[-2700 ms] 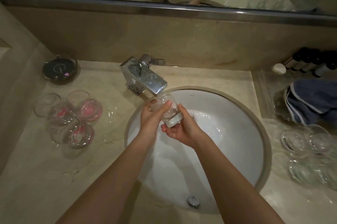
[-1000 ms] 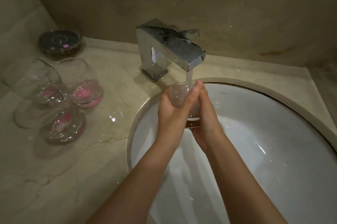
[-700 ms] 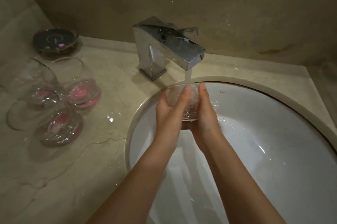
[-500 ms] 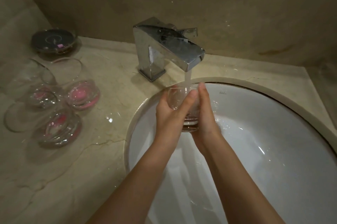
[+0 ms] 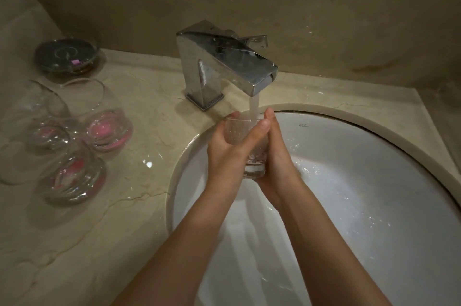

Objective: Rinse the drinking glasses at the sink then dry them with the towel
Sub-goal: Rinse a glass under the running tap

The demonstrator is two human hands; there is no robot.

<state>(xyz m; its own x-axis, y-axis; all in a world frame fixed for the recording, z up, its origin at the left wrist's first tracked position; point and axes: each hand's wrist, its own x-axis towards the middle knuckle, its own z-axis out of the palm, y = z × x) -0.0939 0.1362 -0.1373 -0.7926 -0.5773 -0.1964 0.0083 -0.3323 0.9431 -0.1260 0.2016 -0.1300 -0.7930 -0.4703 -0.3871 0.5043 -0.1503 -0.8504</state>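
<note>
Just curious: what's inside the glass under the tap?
Water: the tap's stream pours into the glass and collects at its base. The left hand and right hand cover its sides.

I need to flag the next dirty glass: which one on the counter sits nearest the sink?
Start at the chrome faucet and look left along the counter to the cluster of glasses. The pink-bottomed glass nearest the faucet is it; the others lie farther left.

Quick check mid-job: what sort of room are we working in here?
Most likely a bathroom vanity, perhaps a hotel's. A round white basin is set under a marble-look counter, with a chrome faucet running into the glass that both hands hold.
</note>
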